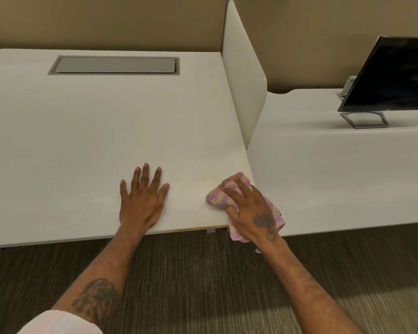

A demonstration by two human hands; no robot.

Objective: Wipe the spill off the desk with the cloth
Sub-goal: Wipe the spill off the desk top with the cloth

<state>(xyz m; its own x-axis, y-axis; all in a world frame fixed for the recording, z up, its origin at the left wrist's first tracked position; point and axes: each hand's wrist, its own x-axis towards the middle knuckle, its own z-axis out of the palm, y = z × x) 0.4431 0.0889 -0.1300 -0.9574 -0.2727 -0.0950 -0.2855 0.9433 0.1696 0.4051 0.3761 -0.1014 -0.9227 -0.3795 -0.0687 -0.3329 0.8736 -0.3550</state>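
Observation:
A pink and beige striped cloth (219,196) lies bunched at the front right corner of the white desk (94,131), part of it hanging over the edge. My right hand (251,210) presses down on the cloth and grips it. A faint yellowish stain (196,189) shows on the desk surface just left of the cloth. Flat on the desk to the left of that stain rests my left hand (143,198), fingers spread and holding nothing.
A grey cable hatch (115,65) is set into the back of the desk. A white divider panel (244,75) stands along its right edge. On the neighbouring desk (336,177) sits a dark monitor (396,75) on a metal stand. Striped carpet lies below.

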